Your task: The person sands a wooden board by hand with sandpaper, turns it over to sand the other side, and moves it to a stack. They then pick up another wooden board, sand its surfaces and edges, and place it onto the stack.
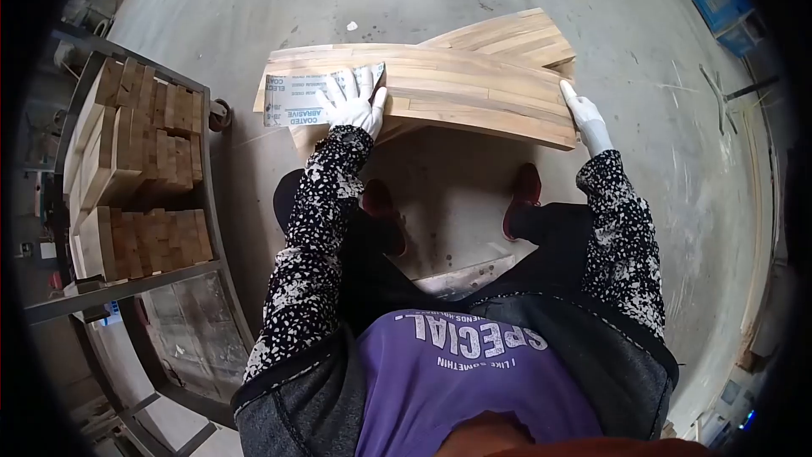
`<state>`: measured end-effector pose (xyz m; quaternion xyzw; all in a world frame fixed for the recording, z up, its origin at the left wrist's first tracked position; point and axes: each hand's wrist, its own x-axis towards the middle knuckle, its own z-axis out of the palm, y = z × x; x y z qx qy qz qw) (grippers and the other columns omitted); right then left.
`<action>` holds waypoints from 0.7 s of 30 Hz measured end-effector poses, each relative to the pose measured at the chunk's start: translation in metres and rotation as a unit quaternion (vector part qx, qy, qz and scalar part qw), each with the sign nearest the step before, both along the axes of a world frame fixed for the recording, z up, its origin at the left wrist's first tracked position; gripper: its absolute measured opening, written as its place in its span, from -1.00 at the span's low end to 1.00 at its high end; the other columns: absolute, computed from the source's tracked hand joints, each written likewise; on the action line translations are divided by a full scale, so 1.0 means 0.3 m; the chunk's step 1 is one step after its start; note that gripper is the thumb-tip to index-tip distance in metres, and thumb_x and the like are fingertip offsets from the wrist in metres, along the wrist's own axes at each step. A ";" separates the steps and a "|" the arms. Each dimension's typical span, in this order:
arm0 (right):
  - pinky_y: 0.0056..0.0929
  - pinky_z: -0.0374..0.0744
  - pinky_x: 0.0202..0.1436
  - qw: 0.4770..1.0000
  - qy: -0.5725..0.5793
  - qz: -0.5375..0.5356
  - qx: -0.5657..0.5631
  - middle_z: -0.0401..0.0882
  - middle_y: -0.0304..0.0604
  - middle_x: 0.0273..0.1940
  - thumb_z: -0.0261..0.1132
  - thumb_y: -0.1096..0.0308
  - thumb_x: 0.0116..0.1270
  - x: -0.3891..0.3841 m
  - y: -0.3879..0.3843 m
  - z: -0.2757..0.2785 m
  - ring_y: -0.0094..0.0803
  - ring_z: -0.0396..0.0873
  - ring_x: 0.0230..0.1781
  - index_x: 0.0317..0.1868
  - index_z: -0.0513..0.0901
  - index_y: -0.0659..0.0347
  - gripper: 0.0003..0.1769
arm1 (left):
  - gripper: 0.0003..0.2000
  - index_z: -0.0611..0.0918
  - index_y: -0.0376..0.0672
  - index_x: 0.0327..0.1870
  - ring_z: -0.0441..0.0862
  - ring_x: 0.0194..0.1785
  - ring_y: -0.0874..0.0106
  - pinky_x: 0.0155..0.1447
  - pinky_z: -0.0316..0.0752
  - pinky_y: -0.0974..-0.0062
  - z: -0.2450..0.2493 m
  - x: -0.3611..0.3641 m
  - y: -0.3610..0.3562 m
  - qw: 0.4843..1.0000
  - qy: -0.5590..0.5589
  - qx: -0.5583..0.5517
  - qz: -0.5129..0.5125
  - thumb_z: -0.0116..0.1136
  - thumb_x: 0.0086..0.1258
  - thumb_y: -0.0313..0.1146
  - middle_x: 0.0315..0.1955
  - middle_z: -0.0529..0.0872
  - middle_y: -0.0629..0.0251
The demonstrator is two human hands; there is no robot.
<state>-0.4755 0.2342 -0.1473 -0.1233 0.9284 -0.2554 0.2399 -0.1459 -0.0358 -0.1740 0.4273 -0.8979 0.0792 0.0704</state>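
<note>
A wide, pale board made of glued wood strips (474, 89) lies across the view in front of me. On its left part is a sheet of sandpaper (292, 95), printed back up, with "coated abrasive" lettering. My left hand (357, 108), in a white glove, presses flat on this sheet with its fingers spread. At the right end of the board, my gloved right hand (586, 116) grips the edge, its fingers partly hidden. Beneath lies a second wooden board (499, 38), crossed at an angle and largely covered by the upper one.
To the left stands a metal rack (127, 289) loaded with stacked wood pieces (156, 241). A blue box (723, 4) is at the far right on the grey concrete floor (254, 0). My red shoes (524, 190) are close below the boards.
</note>
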 end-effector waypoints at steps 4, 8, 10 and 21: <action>-0.30 0.55 -0.05 0.971 -0.141 -0.033 -0.190 0.56 0.00 -0.01 0.09 -0.35 0.19 0.069 0.032 -0.045 -0.30 0.59 -0.08 0.13 0.48 0.34 -0.14 | -0.43 0.11 0.28 0.42 -0.16 0.45 -0.08 0.37 -0.35 -0.26 0.033 0.022 -0.158 0.993 0.014 0.084 0.087 -0.40 0.41 0.19 0.43 -0.01 0.14; -0.29 0.60 -0.09 0.934 -0.185 -0.118 -0.282 0.56 -0.01 0.00 0.06 -0.39 0.19 0.092 0.013 -0.077 -0.31 0.61 -0.08 0.18 0.44 0.28 -0.12 | -0.44 0.06 0.34 0.42 -0.21 0.46 -0.11 0.37 -0.43 -0.25 0.000 0.116 -0.429 0.971 0.037 0.124 0.200 -0.44 0.41 0.21 0.44 -0.04 0.14; -0.29 0.65 -0.23 0.935 -0.173 -0.095 -0.296 0.57 0.01 -0.02 0.05 -0.40 0.20 0.065 0.024 -0.129 -0.31 0.64 -0.16 0.19 0.43 0.26 -0.12 | -0.44 0.06 0.35 0.42 -0.22 0.45 -0.13 0.37 -0.45 -0.25 0.003 0.090 -0.446 0.961 0.059 0.145 0.229 -0.46 0.41 0.21 0.44 -0.05 0.14; -0.42 0.50 0.08 0.936 -0.205 -0.107 -0.267 0.43 0.00 0.17 0.03 -0.33 0.26 0.189 0.040 -0.023 -0.31 0.51 0.07 0.31 0.30 0.33 -0.09 | -0.42 0.13 0.17 0.42 -0.21 0.46 -0.14 0.41 -0.41 -0.17 0.004 -0.255 0.250 0.978 0.068 0.071 -0.182 -0.34 0.42 0.14 0.42 0.04 0.06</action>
